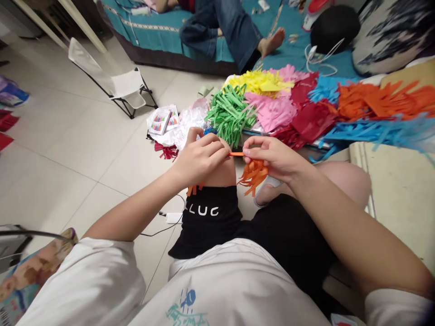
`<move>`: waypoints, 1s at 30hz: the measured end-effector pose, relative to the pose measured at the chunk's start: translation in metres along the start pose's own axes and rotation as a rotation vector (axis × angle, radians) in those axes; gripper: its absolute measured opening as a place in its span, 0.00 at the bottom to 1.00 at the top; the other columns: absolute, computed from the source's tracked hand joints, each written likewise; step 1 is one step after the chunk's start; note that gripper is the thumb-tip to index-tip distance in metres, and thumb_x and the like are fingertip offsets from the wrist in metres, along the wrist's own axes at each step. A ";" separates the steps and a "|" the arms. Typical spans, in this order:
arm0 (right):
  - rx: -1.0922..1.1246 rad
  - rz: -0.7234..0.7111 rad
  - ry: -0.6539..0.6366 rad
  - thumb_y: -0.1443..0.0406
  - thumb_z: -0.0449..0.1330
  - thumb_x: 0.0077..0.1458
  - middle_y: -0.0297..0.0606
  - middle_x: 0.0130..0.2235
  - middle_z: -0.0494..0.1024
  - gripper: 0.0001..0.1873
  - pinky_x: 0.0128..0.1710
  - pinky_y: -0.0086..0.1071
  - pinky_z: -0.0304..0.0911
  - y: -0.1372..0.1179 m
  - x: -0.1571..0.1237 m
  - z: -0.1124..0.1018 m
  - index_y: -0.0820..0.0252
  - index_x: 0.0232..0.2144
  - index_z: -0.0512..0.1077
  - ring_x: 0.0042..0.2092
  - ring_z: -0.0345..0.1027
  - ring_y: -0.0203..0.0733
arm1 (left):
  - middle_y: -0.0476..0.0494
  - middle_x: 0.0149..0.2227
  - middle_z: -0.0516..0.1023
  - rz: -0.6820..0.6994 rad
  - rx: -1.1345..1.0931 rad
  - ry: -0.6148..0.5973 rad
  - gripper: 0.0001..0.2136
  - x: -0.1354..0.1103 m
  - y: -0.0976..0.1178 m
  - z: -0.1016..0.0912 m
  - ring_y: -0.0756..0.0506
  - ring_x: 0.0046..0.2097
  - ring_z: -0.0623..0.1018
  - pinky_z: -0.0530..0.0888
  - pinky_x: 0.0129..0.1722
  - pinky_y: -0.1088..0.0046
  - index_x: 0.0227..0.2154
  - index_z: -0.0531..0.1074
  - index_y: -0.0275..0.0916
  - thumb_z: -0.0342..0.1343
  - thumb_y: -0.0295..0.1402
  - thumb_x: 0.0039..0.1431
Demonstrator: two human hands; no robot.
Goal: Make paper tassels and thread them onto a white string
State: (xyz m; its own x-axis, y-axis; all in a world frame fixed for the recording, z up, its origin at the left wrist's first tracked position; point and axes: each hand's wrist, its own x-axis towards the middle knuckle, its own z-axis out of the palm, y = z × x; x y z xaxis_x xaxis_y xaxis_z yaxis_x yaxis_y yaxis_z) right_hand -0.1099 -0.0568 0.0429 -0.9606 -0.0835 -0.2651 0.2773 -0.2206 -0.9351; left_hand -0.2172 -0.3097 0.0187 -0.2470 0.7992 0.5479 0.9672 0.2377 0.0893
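Observation:
An orange paper tassel [254, 174] is stretched between my two hands above my lap. Its narrow twisted middle shows as a short taut strip between the fingertips. My left hand [205, 156] is closed on one end, and fringe strips hang below that palm. With thumb and fingers pinched, my right hand [268, 151] grips the other side, its cut fringe dangling beneath. Just beyond my hands lies a bunch of green fringed tassels [231, 111]. The inner fingers of my left hand are partly hidden.
Piles of yellow [256, 83], pink [272, 111], dark red [311, 122], blue [380, 133] and orange fringe [384, 100] cover the surface ahead. A white folding chair [127, 83] stands on the tiled floor. Another person's legs [224, 29] rest on the teal-covered couch. A cable [163, 230] lies beside my leg.

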 end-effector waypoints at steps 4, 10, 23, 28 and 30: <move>-0.142 -0.093 0.018 0.49 0.89 0.43 0.34 0.31 0.80 0.33 0.33 0.30 0.64 -0.033 -0.005 -0.014 0.58 0.38 0.77 0.32 0.71 0.37 | 0.41 0.41 0.87 -0.003 -0.025 0.022 0.14 0.038 -0.001 -0.006 0.38 0.50 0.82 0.72 0.63 0.46 0.44 0.82 0.43 0.52 0.33 0.85; -0.867 -0.395 0.175 0.49 0.73 0.66 0.40 0.36 0.83 0.19 0.44 0.37 0.66 -0.076 0.005 -0.042 0.59 0.36 0.81 0.40 0.74 0.45 | 0.42 0.35 0.88 -0.113 -0.172 -0.250 0.07 0.124 -0.026 -0.008 0.42 0.38 0.82 0.73 0.54 0.58 0.38 0.86 0.39 0.62 0.28 0.71; -1.055 -0.208 0.119 0.51 0.73 0.59 0.37 0.28 0.82 0.19 0.36 0.36 0.62 -0.078 0.031 -0.124 0.58 0.27 0.82 0.31 0.68 0.41 | 0.41 0.26 0.86 -0.149 -0.930 -0.755 0.04 0.236 -0.065 0.068 0.45 0.27 0.80 0.72 0.30 0.72 0.25 0.89 0.41 0.77 0.33 0.51; -0.850 -0.142 0.009 0.41 0.79 0.54 0.37 0.29 0.83 0.28 0.33 0.33 0.63 -0.061 0.028 -0.138 0.58 0.27 0.82 0.31 0.69 0.39 | 0.40 0.25 0.85 -0.240 -1.156 -0.805 0.07 0.222 -0.072 0.093 0.43 0.30 0.84 0.79 0.34 0.71 0.26 0.89 0.39 0.81 0.33 0.44; -0.726 -0.109 -0.040 0.39 0.82 0.52 0.38 0.31 0.85 0.30 0.33 0.33 0.65 -0.056 0.025 -0.137 0.58 0.29 0.84 0.32 0.71 0.40 | 0.43 0.22 0.82 -0.296 -1.230 -0.810 0.09 0.214 -0.070 0.096 0.43 0.29 0.83 0.80 0.34 0.70 0.26 0.88 0.39 0.82 0.31 0.40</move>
State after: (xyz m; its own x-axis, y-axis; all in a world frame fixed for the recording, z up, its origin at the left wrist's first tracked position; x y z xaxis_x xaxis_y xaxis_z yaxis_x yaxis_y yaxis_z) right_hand -0.1522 0.0862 0.0567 -0.9766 -0.1363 -0.1663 0.0843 0.4687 -0.8793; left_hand -0.3439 -0.1020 0.0498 -0.0040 0.9848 -0.1737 0.2199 0.1703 0.9605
